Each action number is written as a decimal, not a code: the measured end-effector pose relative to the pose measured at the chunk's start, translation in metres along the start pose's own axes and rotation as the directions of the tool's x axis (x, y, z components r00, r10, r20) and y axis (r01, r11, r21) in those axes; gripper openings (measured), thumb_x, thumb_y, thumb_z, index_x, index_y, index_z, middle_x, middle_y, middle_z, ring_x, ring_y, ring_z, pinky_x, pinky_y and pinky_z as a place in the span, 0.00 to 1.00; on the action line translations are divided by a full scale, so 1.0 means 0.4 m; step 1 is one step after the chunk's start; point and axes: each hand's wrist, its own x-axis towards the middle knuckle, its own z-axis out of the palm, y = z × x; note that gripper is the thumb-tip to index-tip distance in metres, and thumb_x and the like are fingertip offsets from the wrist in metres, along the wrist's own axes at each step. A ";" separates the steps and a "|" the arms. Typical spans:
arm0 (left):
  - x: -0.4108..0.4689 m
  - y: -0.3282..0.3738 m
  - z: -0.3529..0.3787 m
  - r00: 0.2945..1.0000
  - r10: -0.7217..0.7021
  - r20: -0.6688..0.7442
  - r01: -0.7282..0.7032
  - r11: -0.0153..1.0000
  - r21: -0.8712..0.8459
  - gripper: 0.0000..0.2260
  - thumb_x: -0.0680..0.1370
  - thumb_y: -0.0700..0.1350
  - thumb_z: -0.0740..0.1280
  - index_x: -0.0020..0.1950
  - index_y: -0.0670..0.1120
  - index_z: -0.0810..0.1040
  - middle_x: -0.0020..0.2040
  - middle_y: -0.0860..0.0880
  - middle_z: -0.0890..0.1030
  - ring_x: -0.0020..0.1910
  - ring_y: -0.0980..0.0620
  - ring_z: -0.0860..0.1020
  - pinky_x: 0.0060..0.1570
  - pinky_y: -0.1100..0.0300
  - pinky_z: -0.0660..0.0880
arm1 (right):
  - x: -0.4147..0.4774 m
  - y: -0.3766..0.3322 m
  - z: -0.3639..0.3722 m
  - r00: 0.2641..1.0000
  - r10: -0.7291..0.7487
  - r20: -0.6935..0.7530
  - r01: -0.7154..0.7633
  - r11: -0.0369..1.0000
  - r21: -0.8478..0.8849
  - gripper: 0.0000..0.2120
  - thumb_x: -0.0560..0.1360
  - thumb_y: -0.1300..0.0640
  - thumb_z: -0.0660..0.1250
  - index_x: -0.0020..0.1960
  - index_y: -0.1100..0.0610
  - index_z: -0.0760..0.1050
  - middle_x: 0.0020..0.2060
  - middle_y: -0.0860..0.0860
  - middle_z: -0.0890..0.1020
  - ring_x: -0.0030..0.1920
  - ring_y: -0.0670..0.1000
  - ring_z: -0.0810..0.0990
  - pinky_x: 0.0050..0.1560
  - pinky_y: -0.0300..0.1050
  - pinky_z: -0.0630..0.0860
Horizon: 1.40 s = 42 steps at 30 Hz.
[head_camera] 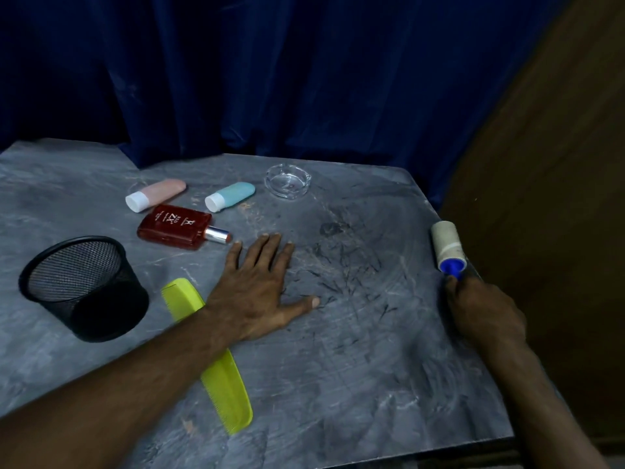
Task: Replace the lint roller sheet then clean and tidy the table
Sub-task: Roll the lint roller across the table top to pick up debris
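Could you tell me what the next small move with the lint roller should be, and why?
Probably bring the lint roller, gripped in the right hand at the table's right edge, leftward onto the dark hair strands and roll across them. The strands lie scattered between the two hands, and the left hand rests flat, open, beside them, bracing the table.

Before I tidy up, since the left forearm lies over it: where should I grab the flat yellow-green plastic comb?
Take the flat yellow-green plastic comb by its near end, the longer exposed part below the left forearm. Pinch across its width from above, thumb on the smooth spine, fingers on the teeth edge. It lies flat on the grey marbled table, so tipping one edge up first probably helps.
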 end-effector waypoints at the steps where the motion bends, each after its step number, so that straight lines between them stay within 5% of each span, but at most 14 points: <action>1: 0.000 0.001 -0.001 1.000 -0.001 0.002 0.001 1.000 -0.001 0.56 0.68 0.85 0.35 0.88 0.52 0.44 0.89 0.49 0.45 0.88 0.48 0.43 0.84 0.37 0.41 | 0.000 0.009 -0.001 1.000 0.010 0.001 -0.010 1.000 0.000 0.20 0.86 0.45 0.54 0.61 0.59 0.74 0.35 0.51 0.74 0.38 0.55 0.76 0.41 0.48 0.71; 9: 0.001 0.002 0.000 1.000 0.002 -0.006 -0.002 1.000 0.008 0.58 0.66 0.85 0.32 0.88 0.51 0.45 0.89 0.48 0.47 0.88 0.48 0.44 0.84 0.37 0.42 | -0.011 -0.009 0.001 0.998 -0.046 -0.036 0.044 0.998 -0.040 0.18 0.86 0.46 0.55 0.60 0.59 0.74 0.37 0.51 0.77 0.34 0.50 0.74 0.32 0.43 0.64; 28: -0.001 0.010 -0.008 1.000 -0.025 0.000 0.025 1.000 -0.001 0.54 0.69 0.83 0.42 0.88 0.52 0.46 0.89 0.49 0.46 0.88 0.48 0.44 0.84 0.37 0.41 | -0.142 -0.354 0.096 0.906 -0.423 -0.009 0.420 0.902 -0.102 0.21 0.87 0.49 0.49 0.73 0.60 0.67 0.58 0.59 0.83 0.57 0.62 0.83 0.52 0.52 0.77; 32: -0.001 0.009 -0.009 1.000 -0.021 0.001 0.021 1.000 0.006 0.54 0.69 0.83 0.42 0.88 0.51 0.45 0.89 0.49 0.46 0.88 0.48 0.44 0.84 0.37 0.41 | -0.156 -0.379 0.093 0.905 -0.426 -0.002 0.425 0.903 -0.055 0.23 0.84 0.45 0.58 0.71 0.59 0.68 0.57 0.59 0.84 0.57 0.62 0.84 0.54 0.53 0.78; 38: -0.003 0.009 -0.010 1.000 -0.023 0.006 0.023 1.000 0.000 0.54 0.70 0.83 0.41 0.88 0.52 0.45 0.89 0.49 0.46 0.88 0.48 0.44 0.84 0.37 0.41 | -0.134 -0.345 0.083 0.908 -0.419 -0.029 0.415 0.906 -0.085 0.22 0.87 0.46 0.49 0.71 0.59 0.68 0.58 0.59 0.84 0.58 0.62 0.83 0.56 0.54 0.77; 42: -0.004 0.005 -0.010 1.000 -0.017 0.015 0.017 1.000 0.009 0.55 0.69 0.84 0.39 0.88 0.51 0.44 0.89 0.49 0.45 0.88 0.48 0.43 0.84 0.37 0.40 | -0.085 -0.281 0.071 0.946 -0.323 -0.020 0.323 0.946 0.008 0.22 0.86 0.44 0.51 0.68 0.58 0.70 0.55 0.60 0.84 0.55 0.63 0.84 0.54 0.54 0.78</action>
